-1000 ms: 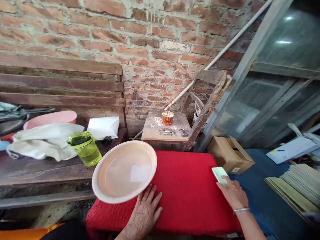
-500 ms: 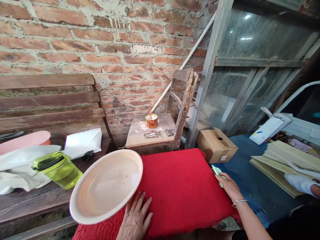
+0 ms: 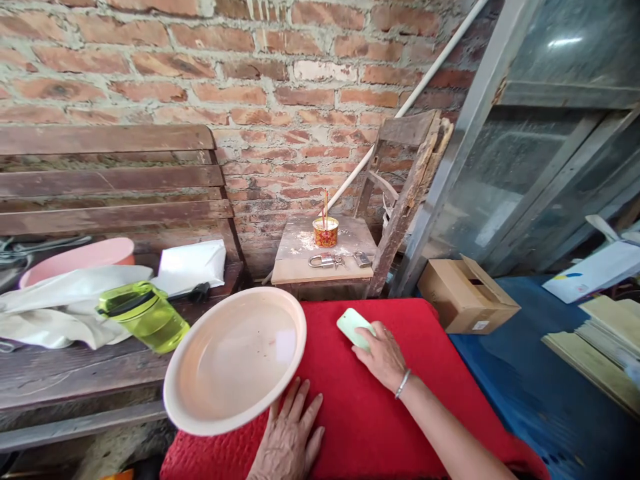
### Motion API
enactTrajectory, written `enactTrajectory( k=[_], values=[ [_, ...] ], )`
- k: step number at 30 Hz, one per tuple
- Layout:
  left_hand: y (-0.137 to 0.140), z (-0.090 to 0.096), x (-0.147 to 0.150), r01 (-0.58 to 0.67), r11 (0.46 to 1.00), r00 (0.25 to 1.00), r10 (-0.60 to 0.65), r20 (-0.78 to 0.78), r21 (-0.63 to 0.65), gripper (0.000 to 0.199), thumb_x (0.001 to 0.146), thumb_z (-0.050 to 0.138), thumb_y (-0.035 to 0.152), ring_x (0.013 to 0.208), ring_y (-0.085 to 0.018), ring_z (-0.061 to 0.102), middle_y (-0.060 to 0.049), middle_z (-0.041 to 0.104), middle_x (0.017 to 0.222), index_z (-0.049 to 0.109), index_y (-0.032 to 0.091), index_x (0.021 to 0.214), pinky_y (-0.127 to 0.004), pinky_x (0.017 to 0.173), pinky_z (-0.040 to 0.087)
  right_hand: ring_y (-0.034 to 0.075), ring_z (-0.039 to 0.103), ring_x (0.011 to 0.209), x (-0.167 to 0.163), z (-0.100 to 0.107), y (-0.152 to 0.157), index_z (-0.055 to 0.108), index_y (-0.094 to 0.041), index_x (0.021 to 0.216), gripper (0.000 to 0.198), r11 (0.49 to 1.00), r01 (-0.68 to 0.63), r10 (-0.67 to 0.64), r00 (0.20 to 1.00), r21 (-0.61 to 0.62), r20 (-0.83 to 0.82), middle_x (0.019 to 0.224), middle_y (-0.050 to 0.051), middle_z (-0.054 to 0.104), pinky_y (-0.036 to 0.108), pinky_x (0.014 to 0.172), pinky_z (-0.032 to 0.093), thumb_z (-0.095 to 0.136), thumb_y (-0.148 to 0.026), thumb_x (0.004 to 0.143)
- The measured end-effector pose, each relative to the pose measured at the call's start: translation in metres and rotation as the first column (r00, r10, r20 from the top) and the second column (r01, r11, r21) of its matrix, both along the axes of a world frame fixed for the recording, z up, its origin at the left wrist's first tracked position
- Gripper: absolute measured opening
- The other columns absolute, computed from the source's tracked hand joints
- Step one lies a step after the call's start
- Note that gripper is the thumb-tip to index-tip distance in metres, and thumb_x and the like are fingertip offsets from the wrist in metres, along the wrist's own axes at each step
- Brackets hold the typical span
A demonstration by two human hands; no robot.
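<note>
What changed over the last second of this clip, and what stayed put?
The right hand slid the pale green block from the red cloth's right edge inward toward its middle, still gripping it. The left hand stays flat on the cloth beside the cream plate, which has not moved.

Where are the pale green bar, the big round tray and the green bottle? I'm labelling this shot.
pale green bar [image 3: 351, 325], head view, on its bare upper face.
round tray [image 3: 187, 413], head view, on its near rim.
green bottle [image 3: 150, 319], head view, on its body.
</note>
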State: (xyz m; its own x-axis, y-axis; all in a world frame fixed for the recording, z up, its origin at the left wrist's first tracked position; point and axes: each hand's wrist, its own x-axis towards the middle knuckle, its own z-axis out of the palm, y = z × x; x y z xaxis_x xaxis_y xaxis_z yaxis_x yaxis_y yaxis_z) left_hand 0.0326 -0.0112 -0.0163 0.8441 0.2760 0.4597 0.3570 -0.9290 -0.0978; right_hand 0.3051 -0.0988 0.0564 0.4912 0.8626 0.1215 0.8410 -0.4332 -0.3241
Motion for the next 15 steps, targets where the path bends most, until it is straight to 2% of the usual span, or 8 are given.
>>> enactTrajectory(
  k=[3, 5, 7, 9, 11, 15],
  values=[
    [-0.001, 0.004, 0.000, -0.007, 1.000, 1.000, 0.007, -0.017, 0.026, 0.048, 0.086, 0.058, 0.033, 0.132, -0.027, 0.051, -0.005, 0.058, 0.142, 0.057, 0.034, 0.134, -0.041, 0.107, 0.040, 0.024, 0.054, 0.099, -0.009, -0.001, 0.029, 0.065, -0.032, 0.121, 0.033, 0.995, -0.089, 0.091, 0.995, -0.049, 0.048, 0.110, 0.006, 0.055, 0.035, 0.092, 0.042, 0.061, -0.042, 0.089],
    [-0.002, 0.007, 0.000, -0.010, 0.999, 1.000, 0.011, -0.021, 0.043, 0.049, 0.085, 0.058, 0.033, 0.132, -0.028, 0.051, -0.006, 0.058, 0.141, 0.058, 0.033, 0.134, -0.042, 0.105, 0.041, 0.023, 0.054, 0.100, 0.004, -0.001, 0.037, 0.065, -0.034, 0.121, 0.034, 0.994, -0.056, 0.059, 0.998, -0.096, 0.035, 0.111, 0.005, 0.055, 0.034, 0.093, 0.041, 0.062, -0.044, 0.088],
    [-0.003, 0.008, 0.000, -0.015, 0.999, 1.000, 0.016, -0.024, 0.044, 0.049, 0.085, 0.058, 0.032, 0.132, -0.028, 0.050, -0.007, 0.058, 0.142, 0.058, 0.033, 0.134, -0.043, 0.105, 0.041, 0.023, 0.055, 0.099, 0.029, 0.000, 0.033, 0.066, -0.036, 0.122, 0.035, 0.989, 0.039, -0.036, 0.999, -0.145, 0.027, 0.111, 0.004, 0.056, 0.034, 0.094, 0.040, 0.061, -0.045, 0.088],
    [-0.005, 0.009, 0.000, -0.018, 0.999, 0.999, 0.019, -0.027, 0.035, 0.049, 0.085, 0.058, 0.032, 0.134, -0.028, 0.049, -0.007, 0.056, 0.143, 0.057, 0.033, 0.135, -0.043, 0.106, 0.041, 0.024, 0.057, 0.098, 0.063, 0.004, 0.016, 0.065, -0.033, 0.126, 0.040, 0.970, 0.164, -0.160, 0.986, -0.177, 0.040, 0.112, 0.006, 0.058, 0.036, 0.092, 0.041, 0.058, -0.045, 0.089],
    [-0.007, 0.009, 0.000, -0.022, 0.999, 0.999, 0.023, -0.028, 0.025, 0.050, 0.086, 0.058, 0.032, 0.135, -0.027, 0.047, -0.007, 0.055, 0.144, 0.056, 0.033, 0.136, -0.043, 0.107, 0.040, 0.027, 0.059, 0.094, 0.099, 0.011, -0.013, 0.062, -0.026, 0.131, 0.046, 0.929, 0.309, -0.304, 0.951, -0.204, 0.054, 0.111, 0.011, 0.060, 0.039, 0.088, 0.043, 0.052, -0.046, 0.091],
    [-0.010, 0.009, 0.001, -0.034, 0.999, 0.999, 0.034, -0.019, -0.027, 0.047, 0.089, 0.057, 0.030, 0.137, -0.028, 0.045, -0.008, 0.053, 0.146, 0.056, 0.031, 0.136, -0.045, 0.112, 0.036, 0.031, 0.064, 0.092, 0.151, 0.028, -0.084, 0.060, -0.017, 0.134, 0.057, 0.764, 0.591, -0.597, 0.800, -0.261, 0.062, 0.109, 0.020, 0.062, 0.042, 0.081, 0.045, 0.043, -0.052, 0.093]
  ],
)
